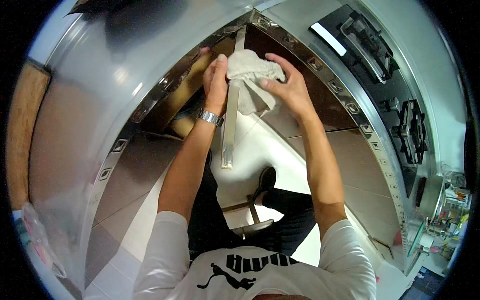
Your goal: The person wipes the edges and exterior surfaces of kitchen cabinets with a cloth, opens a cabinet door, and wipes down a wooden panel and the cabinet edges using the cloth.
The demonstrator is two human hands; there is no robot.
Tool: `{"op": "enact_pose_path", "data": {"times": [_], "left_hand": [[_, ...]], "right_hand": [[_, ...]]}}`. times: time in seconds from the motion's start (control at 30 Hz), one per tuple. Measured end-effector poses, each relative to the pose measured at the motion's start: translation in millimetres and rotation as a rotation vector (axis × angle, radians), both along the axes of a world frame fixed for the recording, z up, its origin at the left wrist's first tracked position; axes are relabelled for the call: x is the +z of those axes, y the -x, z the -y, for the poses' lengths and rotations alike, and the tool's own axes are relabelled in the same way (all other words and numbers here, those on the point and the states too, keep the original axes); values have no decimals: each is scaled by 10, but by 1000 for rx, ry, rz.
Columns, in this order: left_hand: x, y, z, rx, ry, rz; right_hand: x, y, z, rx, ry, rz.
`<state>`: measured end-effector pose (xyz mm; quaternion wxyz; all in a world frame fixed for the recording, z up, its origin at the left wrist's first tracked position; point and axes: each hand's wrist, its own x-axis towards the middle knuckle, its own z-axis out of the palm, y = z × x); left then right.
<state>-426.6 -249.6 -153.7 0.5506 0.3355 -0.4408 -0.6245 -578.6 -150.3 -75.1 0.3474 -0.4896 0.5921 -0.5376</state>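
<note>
A pale, crumpled cloth (250, 70) drapes over and beside the narrow metal-edged upright panel (230, 132), which looks like an open cabinet door seen edge-on. My right hand (292, 87) grips the cloth from its right side, thumb and fingers bent onto the fabric. On the panel's left side is my left hand (215, 82), wearing a metal wristwatch (210, 117). Its thumb points forward beside the cloth's left edge. The palm faces the panel, fingers extended forward and partly hidden. The cloth covers part of the panel's top edge.
Shiny metal countertop (125, 65) curves along the left, with a dark stove burner (412, 131) on the right counter. Dark cabinet fronts (325, 100) flank the legs. A low stool (255, 229) is between the legs. Bottles and small items (452, 210) crowd the right.
</note>
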Motion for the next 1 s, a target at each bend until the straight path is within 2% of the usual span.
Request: {"op": "enact_pose_path", "data": {"times": [0.03, 0.07, 0.13, 0.17, 0.27, 0.3, 0.37, 0.47, 0.6, 0.63, 0.67, 0.73, 0.77, 0.93, 1.0], "left_hand": [[39, 59, -41, 192, 74, -2], [76, 43, -76, 193, 76, -6], [179, 3, -173, 287, 116, 263], [225, 1, -188, 286, 124, 263], [342, 10, -255, 366, 285, 576], [376, 3, -290, 366, 293, 578], [485, -19, -359, 277, 263, 735], [416, -45, -372, 304, 331, 824], [541, -160, -633, 223, 282, 755], [551, -185, -696, 199, 271, 798], [551, -209, -743, 177, 254, 841], [562, -215, -805, 192, 256, 836], [562, -218, -810, 211, 268, 849], [584, -234, -836, 254, 304, 877], [587, -237, -851, 224, 293, 847]], "right_hand": [[18, 20, -63, 65, -23, -83], [29, 51, -111, 128, -45, -165], [-74, 144, -166, 127, -129, -90], [-124, 194, -172, 80, -109, -51], [-73, 285, -210, 45, -79, 16], [-66, 288, -217, 18, -21, 53], [-42, 267, -264, -31, 81, 117], [28, 253, -386, -93, 155, 45], [92, 246, -627, -147, 273, -31], [188, 259, -759, -155, 62, -14], [177, 270, -795, -157, 73, -11], [155, 239, -829, -138, 142, 51], [140, 229, -864, -164, 69, 113], [263, 98, -828, -246, 100, 164], [235, 81, -716, -201, 98, 384]]}}
